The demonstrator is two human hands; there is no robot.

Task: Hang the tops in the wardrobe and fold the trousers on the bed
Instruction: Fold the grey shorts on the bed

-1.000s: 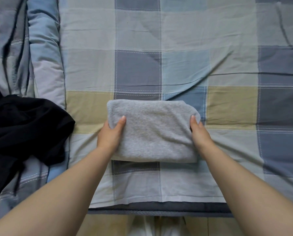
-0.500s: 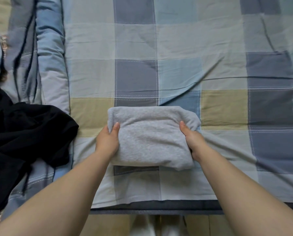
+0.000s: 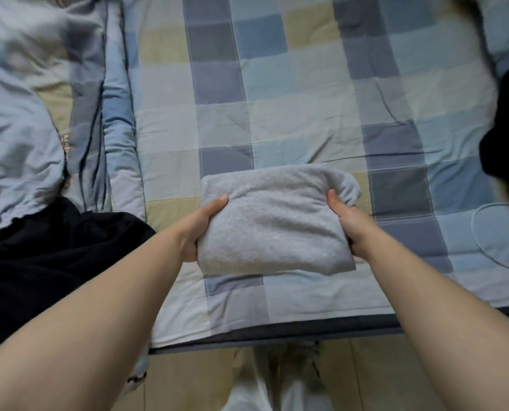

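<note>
Checked bedding (image 3: 306, 93) covered the bed, and the folded grey trousers (image 3: 274, 223) were held just above it, near its front edge. The bundle's left end was gripped by the left hand (image 3: 201, 225), thumb on top, and its right end by the right hand (image 3: 351, 222). Black clothes (image 3: 48, 256) were heaped at the left.

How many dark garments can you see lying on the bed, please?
2: one black garment heaped at the left edge, another dark garment at the right edge, blurred and cut off. More may lie outside view.
</note>
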